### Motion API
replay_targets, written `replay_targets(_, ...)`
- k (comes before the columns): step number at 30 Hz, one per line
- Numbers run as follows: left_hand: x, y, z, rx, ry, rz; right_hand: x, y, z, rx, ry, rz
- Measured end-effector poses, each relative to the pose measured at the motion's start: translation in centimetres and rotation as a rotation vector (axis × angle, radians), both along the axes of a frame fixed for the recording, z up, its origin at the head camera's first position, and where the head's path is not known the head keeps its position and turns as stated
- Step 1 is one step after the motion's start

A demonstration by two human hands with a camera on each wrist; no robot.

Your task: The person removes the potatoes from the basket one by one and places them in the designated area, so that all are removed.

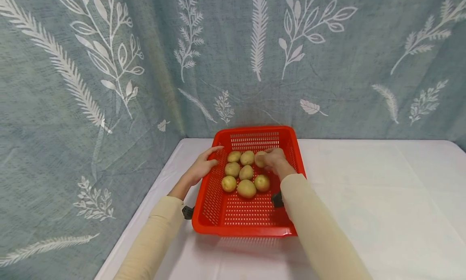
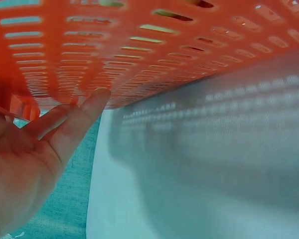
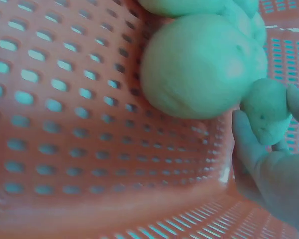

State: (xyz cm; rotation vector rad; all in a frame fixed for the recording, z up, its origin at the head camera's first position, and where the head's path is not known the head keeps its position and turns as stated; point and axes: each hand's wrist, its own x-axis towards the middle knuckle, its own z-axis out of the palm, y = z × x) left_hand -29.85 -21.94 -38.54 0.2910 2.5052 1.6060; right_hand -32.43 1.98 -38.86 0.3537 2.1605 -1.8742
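Note:
A red perforated plastic basket (image 1: 251, 231) holds several yellow-brown potatoes (image 1: 246, 188), grouped toward its middle and far part. My right hand (image 1: 275, 158) reaches inside and pinches one potato (image 3: 265, 110) between thumb and fingers, at the far right of the group. A larger-looking potato (image 3: 194, 64) lies nearer the right wrist camera. At the basket's left side, my left hand (image 1: 199, 166) rests by the rim with its fingers extended. In the left wrist view, straight fingers (image 2: 84, 119) touch or nearly touch the basket's outer wall; contact is not certain.
The basket stands on a white-covered table (image 1: 375, 199), toward its left edge. A blue-green curtain (image 1: 233, 61) with white leaf patterns hangs behind and along the left. Dark wrist devices (image 1: 278, 200) show at both sleeves.

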Motion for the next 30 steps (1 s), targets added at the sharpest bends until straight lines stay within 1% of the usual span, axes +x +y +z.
replay_targets(6,-0.1,0.2,-0.2,-0.003,-0.004,0.018,-0.2,0.6,1.3,-0.060,0.043,0.021)
replay_targets(14,0.1,-0.1,-0.3,-0.010,-0.010,0.008,-0.4,1.1,3.5,-0.072,0.071,0.063)
replay_targets(20,0.1,-0.1,-0.4,-0.008,0.002,0.009,-0.4,1.2,5.2,-0.110,0.094,0.093)
replay_targets(25,0.1,0.0,-0.4,-0.002,0.003,0.014,-0.6,1.7,6.2,-0.163,0.110,0.120)
replay_targets(30,0.0,0.0,-0.3,0.005,-0.002,0.008,-0.7,2.7,7.0,-0.171,0.116,0.131)
